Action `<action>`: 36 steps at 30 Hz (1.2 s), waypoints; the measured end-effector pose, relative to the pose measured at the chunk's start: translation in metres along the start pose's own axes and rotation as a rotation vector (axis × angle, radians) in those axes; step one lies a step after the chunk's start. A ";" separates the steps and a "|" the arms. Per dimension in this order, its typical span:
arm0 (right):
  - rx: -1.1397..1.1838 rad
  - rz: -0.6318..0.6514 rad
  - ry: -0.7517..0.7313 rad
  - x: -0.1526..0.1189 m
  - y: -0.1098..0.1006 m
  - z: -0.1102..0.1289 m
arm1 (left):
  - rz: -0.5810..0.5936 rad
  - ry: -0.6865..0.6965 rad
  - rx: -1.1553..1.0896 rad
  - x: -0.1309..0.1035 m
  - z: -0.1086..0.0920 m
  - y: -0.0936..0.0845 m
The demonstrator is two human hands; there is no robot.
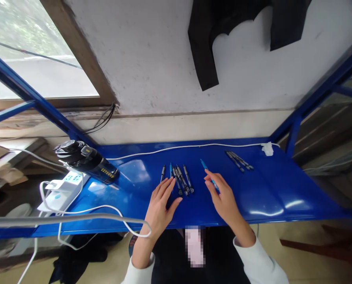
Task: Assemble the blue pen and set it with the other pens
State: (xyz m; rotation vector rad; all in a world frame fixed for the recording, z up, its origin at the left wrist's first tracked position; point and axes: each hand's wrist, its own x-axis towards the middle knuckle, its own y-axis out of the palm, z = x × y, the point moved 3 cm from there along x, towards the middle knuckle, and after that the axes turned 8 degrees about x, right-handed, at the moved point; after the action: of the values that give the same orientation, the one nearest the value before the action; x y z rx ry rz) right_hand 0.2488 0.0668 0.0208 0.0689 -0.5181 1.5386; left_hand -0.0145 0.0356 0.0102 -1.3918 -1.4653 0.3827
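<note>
My right hand (225, 196) pinches a blue pen (204, 164) over the right middle of the blue table (193, 215). The pen's upper end sticks out past my fingers. To the left, my left hand (161, 207) has its fingers stretched out and the thumb apart. Its fingertips reach over the lower part of a grey-black pen (163, 172) and beside a loose group of pens (182, 179), mostly grey and black. Another blue pen (171, 169) lies in that group. Whether the fingertips touch any pen I cannot tell.
Several dark pens (238, 160) lie together at the right. A black bottle (88, 163) and a white power strip (64, 192) sit at the left. A white cable (176, 148) follows the back edge; another cable (105, 206) loops near my left wrist. Crumpled white paper (267, 148) lies back right.
</note>
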 end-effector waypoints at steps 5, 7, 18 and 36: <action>-0.515 0.235 -0.113 -0.003 0.030 -0.007 | 0.100 0.050 0.101 0.002 -0.006 0.013; -0.599 0.296 -0.143 -0.002 0.038 -0.005 | 0.101 0.060 0.109 0.004 -0.007 0.016; -0.474 0.295 -0.176 0.007 0.044 -0.003 | 0.107 0.113 0.055 0.027 -0.013 0.030; -0.429 0.487 0.130 -0.183 0.045 -0.076 | 0.184 0.173 -0.059 0.025 -0.010 0.021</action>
State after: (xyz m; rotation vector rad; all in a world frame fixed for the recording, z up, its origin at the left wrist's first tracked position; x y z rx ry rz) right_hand 0.2367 -0.0742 -0.1256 -0.5180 -0.7884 1.8511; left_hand 0.0104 0.0595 0.0089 -1.5721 -1.2207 0.3275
